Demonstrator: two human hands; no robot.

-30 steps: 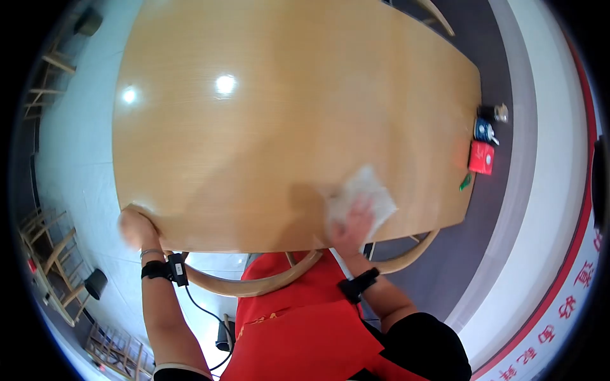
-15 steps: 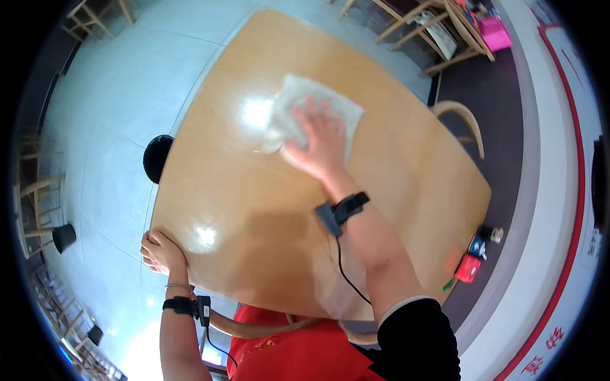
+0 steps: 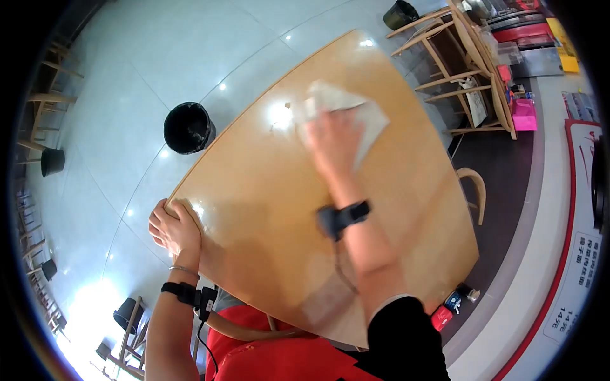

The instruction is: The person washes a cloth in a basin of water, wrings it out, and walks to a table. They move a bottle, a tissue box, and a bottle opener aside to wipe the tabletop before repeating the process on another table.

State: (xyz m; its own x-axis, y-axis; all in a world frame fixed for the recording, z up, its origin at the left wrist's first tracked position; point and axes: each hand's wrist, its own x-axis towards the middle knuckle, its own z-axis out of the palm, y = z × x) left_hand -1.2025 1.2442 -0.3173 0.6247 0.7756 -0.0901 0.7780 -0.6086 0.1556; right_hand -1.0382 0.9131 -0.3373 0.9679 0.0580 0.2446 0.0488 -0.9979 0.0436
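Note:
A pale wiping cloth [image 3: 373,124] lies on the light wooden table [image 3: 267,190] toward its far end, its far edge folded up. My right hand [image 3: 337,136], blurred by motion, presses palm down on this cloth with the fingers stretched over it; the fingertips are hard to make out. At the table's near left corner, my left hand [image 3: 176,225] is closed round the edge, fingers hooked over the outer side. Both wrists wear black straps carrying small devices with cables.
A black bucket [image 3: 189,127] stands on the floor beyond the table's left edge. Wooden chairs [image 3: 473,70] are at the upper right, and a curved chair back [image 3: 473,190] is close to the right edge. Small containers, one a red box [image 3: 441,317], sit by the near right corner.
My view has shifted, so more of the bucket and the right-hand chairs shows. The cloth's far edge has folded over under my moving right hand. My left hand still holds the table corner.

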